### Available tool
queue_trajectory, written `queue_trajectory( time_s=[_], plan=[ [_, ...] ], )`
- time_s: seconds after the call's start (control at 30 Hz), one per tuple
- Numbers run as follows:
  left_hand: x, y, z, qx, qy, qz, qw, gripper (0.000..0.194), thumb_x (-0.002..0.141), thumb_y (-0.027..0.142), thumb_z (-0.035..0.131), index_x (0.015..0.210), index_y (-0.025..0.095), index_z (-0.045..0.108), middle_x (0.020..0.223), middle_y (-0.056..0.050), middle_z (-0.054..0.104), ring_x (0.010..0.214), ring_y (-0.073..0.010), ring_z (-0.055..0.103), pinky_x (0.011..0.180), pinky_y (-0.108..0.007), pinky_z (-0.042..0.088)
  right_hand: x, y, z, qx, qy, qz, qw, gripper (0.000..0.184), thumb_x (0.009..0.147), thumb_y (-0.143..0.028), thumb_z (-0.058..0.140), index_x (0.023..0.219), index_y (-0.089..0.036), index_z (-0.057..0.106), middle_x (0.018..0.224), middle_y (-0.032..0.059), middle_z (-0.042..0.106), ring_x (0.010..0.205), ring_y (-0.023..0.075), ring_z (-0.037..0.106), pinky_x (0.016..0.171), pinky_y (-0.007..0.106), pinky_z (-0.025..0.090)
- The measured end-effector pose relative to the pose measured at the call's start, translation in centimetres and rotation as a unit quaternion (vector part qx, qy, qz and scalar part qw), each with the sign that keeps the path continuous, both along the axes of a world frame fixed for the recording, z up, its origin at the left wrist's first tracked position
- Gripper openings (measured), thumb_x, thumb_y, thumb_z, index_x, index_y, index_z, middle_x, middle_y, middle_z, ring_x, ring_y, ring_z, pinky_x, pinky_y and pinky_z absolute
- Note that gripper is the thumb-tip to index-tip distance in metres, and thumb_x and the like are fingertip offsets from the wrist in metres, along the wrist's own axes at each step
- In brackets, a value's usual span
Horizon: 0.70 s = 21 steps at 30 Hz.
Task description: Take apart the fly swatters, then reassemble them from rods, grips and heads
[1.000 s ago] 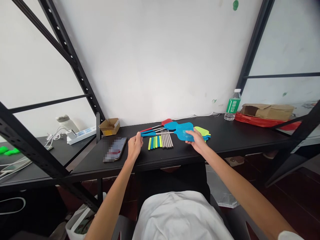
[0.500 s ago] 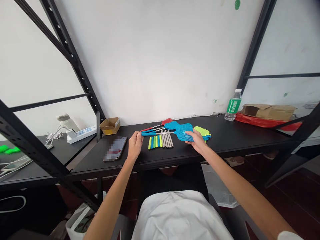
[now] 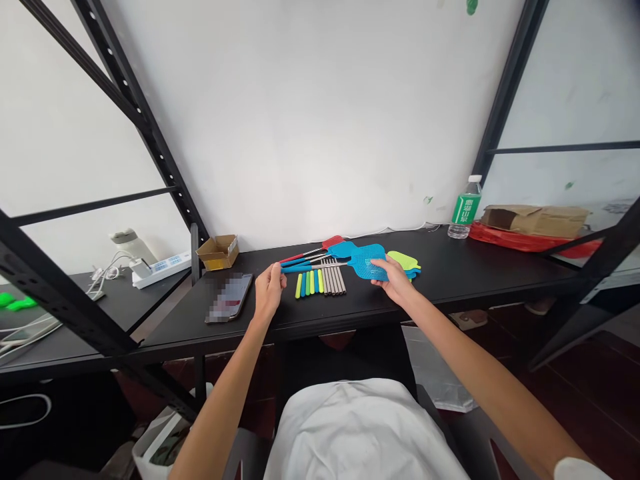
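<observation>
A blue fly swatter [image 3: 361,259] stretches between my two hands above the black table. My left hand [image 3: 270,287] is closed on the end of its blue handle. At the other end, my right hand [image 3: 395,280] pinches the perforated paddle. Behind it lie a red fly swatter [image 3: 332,243] and at least one more blue swatter [image 3: 341,249], partly covered. Below the shaft, several green, yellow and blue handle grips [image 3: 309,284] lie in a row beside several metal tubes [image 3: 334,278]. Yellow-green and blue swatter heads [image 3: 403,261] are stacked by my right hand, partly hidden.
A phone [image 3: 230,299] lies left of my left hand, with a small cardboard box [image 3: 219,252] behind it. A water bottle [image 3: 465,208] and a box on red plastic [image 3: 535,222] stand right. Black shelf posts [image 3: 165,163] rise on both sides; a power strip [image 3: 163,268] lies left.
Both hands keep hold of the blue fly swatter, and its position barely differs. The view has shifted slightly; the things on the table stay in place.
</observation>
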<state>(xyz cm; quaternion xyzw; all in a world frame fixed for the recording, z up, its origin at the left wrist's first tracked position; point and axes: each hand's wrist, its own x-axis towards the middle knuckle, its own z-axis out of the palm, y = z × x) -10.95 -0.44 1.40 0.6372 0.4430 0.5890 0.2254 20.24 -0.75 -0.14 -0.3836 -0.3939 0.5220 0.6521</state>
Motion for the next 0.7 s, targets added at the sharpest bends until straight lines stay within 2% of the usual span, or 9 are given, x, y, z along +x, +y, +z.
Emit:
queue_trajectory(
  time_s=[0.13,0.3,0.43,0.7],
  plan=[
    [-0.27,0.21,-0.17,-0.006,0.002,0.002,1.000,0.055,0.098,0.050,0.039,0.052,0.020,0.032,0.050,-0.002,0.042,0.046,-0.0120,0.035,0.045,-0.026,0.026,-0.02,-0.10,0.03,0.004,0.001,-0.004,1.000,0.027,0.071,-0.031,0.077,0.091,-0.023,0.061,0.084,0.0006,0.068,0.066,0.0155,0.063,0.046,0.023,0.053],
    [-0.33,0.21,-0.24,0.011,0.014,0.006,1.000,0.058,0.098,0.051,0.040,0.049,0.020,0.035,0.049,-0.003,0.042,0.046,-0.0129,0.036,0.045,-0.027,0.027,-0.03,0.00,-0.16,0.010,-0.029,0.006,1.000,0.026,0.073,-0.033,0.075,0.091,-0.022,0.060,0.078,0.0009,0.068,0.056,0.0148,0.061,0.044,0.024,0.050],
    [-0.23,0.01,-0.17,0.019,0.014,0.002,1.000,0.055,0.096,0.051,0.042,0.051,0.021,0.034,0.050,-0.003,0.041,0.047,-0.0132,0.035,0.045,-0.027,0.026,-0.04,0.13,-0.36,0.018,-0.039,0.006,0.999,0.026,0.073,-0.034,0.074,0.091,-0.022,0.059,0.075,0.0008,0.068,0.054,0.0149,0.061,0.043,0.024,0.049],
    [-0.15,-0.28,0.02,0.022,-0.011,-0.049,0.999,0.049,0.097,0.051,0.042,0.060,0.021,0.038,0.056,-0.002,0.044,0.048,-0.0117,0.034,0.044,-0.026,0.027,-0.02,0.16,-0.39,0.006,-0.040,0.003,0.999,0.026,0.072,-0.034,0.076,0.089,-0.021,0.060,0.079,0.0017,0.068,0.058,0.0151,0.062,0.044,0.024,0.050]
  ],
)
